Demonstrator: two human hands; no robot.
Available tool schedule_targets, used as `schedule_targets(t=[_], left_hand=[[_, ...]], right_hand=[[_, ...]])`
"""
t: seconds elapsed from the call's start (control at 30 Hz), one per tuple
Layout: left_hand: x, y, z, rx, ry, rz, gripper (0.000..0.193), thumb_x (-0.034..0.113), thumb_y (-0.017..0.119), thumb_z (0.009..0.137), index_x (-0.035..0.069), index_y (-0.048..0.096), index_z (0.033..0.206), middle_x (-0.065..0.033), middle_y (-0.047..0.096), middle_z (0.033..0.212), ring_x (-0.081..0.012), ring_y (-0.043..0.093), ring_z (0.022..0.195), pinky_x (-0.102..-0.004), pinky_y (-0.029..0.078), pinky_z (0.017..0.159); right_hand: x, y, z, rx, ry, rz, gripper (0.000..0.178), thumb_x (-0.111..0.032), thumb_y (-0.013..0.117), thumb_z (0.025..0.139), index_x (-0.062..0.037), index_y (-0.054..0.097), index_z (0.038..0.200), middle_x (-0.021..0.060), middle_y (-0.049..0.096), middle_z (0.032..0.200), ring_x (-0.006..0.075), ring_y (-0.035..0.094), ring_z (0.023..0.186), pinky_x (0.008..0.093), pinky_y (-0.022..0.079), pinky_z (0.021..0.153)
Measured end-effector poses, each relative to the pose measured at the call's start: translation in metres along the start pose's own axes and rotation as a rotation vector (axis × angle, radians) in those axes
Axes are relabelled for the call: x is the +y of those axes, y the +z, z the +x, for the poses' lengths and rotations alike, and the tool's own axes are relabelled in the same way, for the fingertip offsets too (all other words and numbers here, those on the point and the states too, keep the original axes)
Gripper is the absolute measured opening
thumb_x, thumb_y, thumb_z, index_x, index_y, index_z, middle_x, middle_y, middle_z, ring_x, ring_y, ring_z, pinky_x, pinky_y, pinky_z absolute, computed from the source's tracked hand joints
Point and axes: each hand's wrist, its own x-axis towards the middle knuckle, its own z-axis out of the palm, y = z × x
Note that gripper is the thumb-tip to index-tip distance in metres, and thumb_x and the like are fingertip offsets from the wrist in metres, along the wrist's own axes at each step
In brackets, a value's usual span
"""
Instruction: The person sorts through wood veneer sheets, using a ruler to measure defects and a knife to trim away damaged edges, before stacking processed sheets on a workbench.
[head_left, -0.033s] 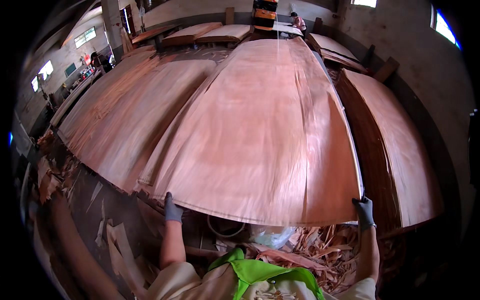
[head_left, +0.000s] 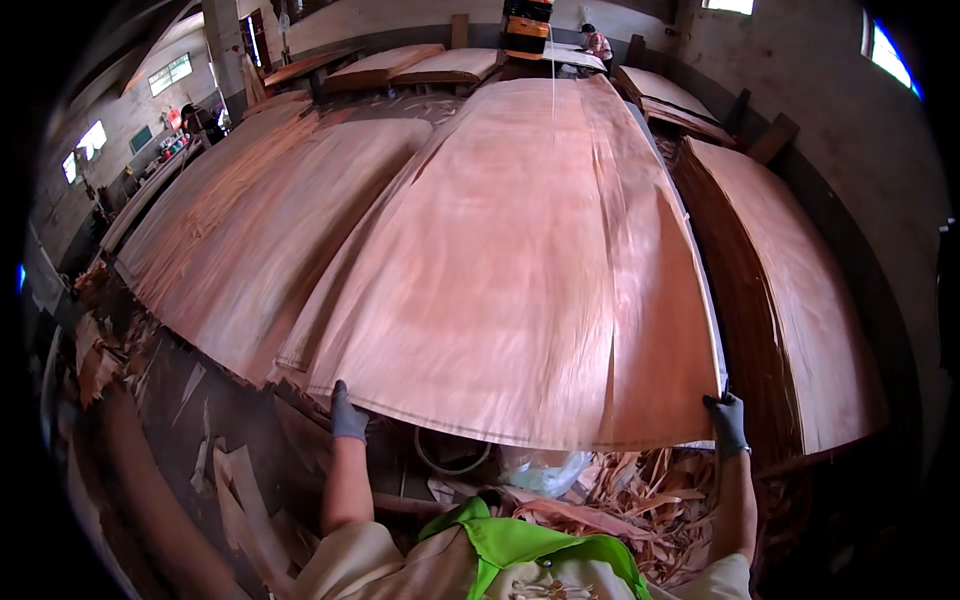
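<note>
A large, thin, reddish wood veneer sheet (head_left: pixel 470 290) stretches away from me over a long stack, with a lengthwise crease on its right half. At the near left corner my left hand (head_left: pixel 348 412), in a grey glove, is closed on the sheet's edge. The gloved right hand (head_left: pixel 727 422) grips the near right corner, its fingers partly hidden by the edge. Both arms reach forward, apart from each other. Below the near edge lie a clear plastic bag (head_left: pixel 545 472) and a heap of torn veneer scraps (head_left: pixel 650 505).
Another veneer stack (head_left: pixel 270 230) lies on the left, and a tall one (head_left: pixel 810 300) stands close on the right. More stacks (head_left: pixel 450 67) are at the back, near a black and orange machine (head_left: pixel 527 30). A person (head_left: pixel 597 45) bends over a far sheet; another (head_left: pixel 203 122) is far left.
</note>
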Motion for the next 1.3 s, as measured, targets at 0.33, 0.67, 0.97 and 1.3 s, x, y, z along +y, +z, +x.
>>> schedule_targets(t=[0.33,0.67,0.97,1.3], left_hand=[[-0.072,0.045,0.042,0.089,0.043,0.139,0.059,0.043,0.049,0.088,0.003,0.040,0.130,-0.0133,0.045,0.132,-0.0278,0.047,0.116,-0.0387,0.038,0.097],[-0.135,0.130,-0.040,0.230,0.226,0.113,0.078,0.017,0.059,0.084,0.023,0.011,0.145,-0.0116,0.030,0.141,-0.0282,0.042,0.119,-0.0446,0.040,0.096],[-0.235,0.182,-0.141,-0.324,-0.333,0.248,0.040,0.015,0.055,0.087,0.010,0.049,0.126,-0.0012,0.049,0.104,-0.0152,0.052,0.088,-0.0300,0.049,0.077],[-0.311,0.241,-0.148,-0.205,-0.519,0.289,0.046,0.024,0.060,0.083,0.003,0.046,0.123,-0.0121,0.051,0.116,-0.0261,0.054,0.099,-0.0377,0.049,0.078]], right_hand=[[0.008,0.006,0.056,-0.027,0.028,0.013,0.024,-0.005,0.066,0.076,0.0030,0.065,0.098,0.0076,0.066,0.089,0.0149,0.062,0.076,0.0286,0.050,0.068],[0.102,-0.017,0.001,0.030,0.224,-0.380,0.035,-0.035,0.064,0.082,-0.0008,0.060,0.072,0.0065,0.056,0.059,0.0196,0.054,0.054,0.0359,0.042,0.051],[0.271,-0.011,-0.230,0.130,0.112,-0.521,0.027,-0.030,0.067,0.077,-0.0040,0.063,0.084,0.0177,0.059,0.065,0.0316,0.056,0.056,0.0384,0.044,0.054],[0.169,-0.022,-0.097,0.119,0.144,-0.064,0.027,-0.018,0.070,0.080,0.0003,0.055,0.066,-0.0017,0.043,0.052,0.0095,0.040,0.046,0.0300,0.032,0.043]])
